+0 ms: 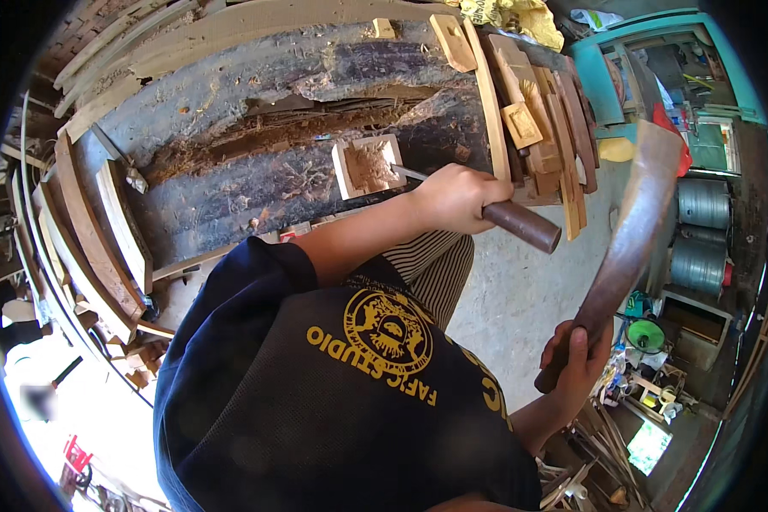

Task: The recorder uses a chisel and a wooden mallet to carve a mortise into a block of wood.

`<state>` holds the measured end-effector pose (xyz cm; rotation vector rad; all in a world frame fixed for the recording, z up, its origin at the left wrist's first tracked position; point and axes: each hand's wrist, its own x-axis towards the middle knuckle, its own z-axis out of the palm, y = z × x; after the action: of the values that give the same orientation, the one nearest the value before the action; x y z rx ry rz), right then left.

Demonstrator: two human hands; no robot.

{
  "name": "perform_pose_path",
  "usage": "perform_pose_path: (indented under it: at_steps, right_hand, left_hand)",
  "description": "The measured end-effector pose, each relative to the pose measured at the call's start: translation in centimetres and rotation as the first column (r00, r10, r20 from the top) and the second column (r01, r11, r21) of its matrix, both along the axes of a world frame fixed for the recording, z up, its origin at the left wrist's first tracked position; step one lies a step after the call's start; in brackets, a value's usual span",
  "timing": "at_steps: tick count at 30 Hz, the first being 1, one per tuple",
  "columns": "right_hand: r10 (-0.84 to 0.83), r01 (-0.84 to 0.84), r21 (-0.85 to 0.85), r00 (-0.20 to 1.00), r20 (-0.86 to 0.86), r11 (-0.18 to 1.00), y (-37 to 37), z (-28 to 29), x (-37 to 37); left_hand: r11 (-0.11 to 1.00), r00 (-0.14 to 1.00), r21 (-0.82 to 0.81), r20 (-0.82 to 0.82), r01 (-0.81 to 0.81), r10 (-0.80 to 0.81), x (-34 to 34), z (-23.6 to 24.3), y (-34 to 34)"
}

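My left hand [459, 198] is closed around a chisel [522, 224] with a dark cylindrical handle. Its thin metal blade reaches to the right side of a small pale wood block [344, 171], whose hollowed middle is rough with chips. The block lies on a dark, worn, cracked workbench [299, 55]. My right hand [576, 363] grips the narrow end of a long, slightly curved wooden mallet [631, 226], raised off to the right of the bench, apart from the chisel.
Boards and carved pieces [538, 128] line the bench's right end; curved planks [90, 218] lean at the left. Metal drums [700, 260], a green basin [646, 334] and a turquoise cabinet [602, 85] stand at the right. Concrete floor [520, 299] shows beside my legs.
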<state>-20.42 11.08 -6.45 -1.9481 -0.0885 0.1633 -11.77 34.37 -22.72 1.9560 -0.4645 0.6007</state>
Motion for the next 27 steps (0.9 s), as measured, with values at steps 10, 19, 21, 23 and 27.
perform_pose_path:
  at_steps: [10, 19, 21, 23, 27]
  right_hand:
    - [-0.111, 0.104, 0.216, 0.994, 0.019, 0.971, -0.6, -2.5, -0.7]
    - [-0.129, -0.011, 0.382, 0.931, 0.341, 0.924, 7.2, -5.3, 5.2]
    - [0.075, -0.273, 0.341, 0.865, 0.496, 0.899, 7.6, -6.3, 8.0]
    - [0.114, -0.321, 0.308, 0.835, 0.538, 0.896, 9.2, -6.6, 9.7]
    - [0.187, -0.386, 0.33, 0.845, 0.5, 0.861, 10.1, -6.2, 10.6]
  left_hand:
    - [0.966, 0.946, -0.039, -0.193, 0.257, -0.26, 0.2, 0.9, 1.3]
    - [0.994, 0.986, -0.051, -0.126, 0.101, -0.107, -0.2, 1.3, 1.6]
    - [0.994, 0.978, -0.039, -0.176, 0.104, -0.109, 0.1, 1.2, 1.6]
    - [0.995, 0.977, -0.04, -0.187, 0.093, -0.099, 0.1, 1.6, 1.6]
    - [0.997, 0.975, -0.053, -0.215, 0.049, -0.059, 0.4, 1.2, 1.7]
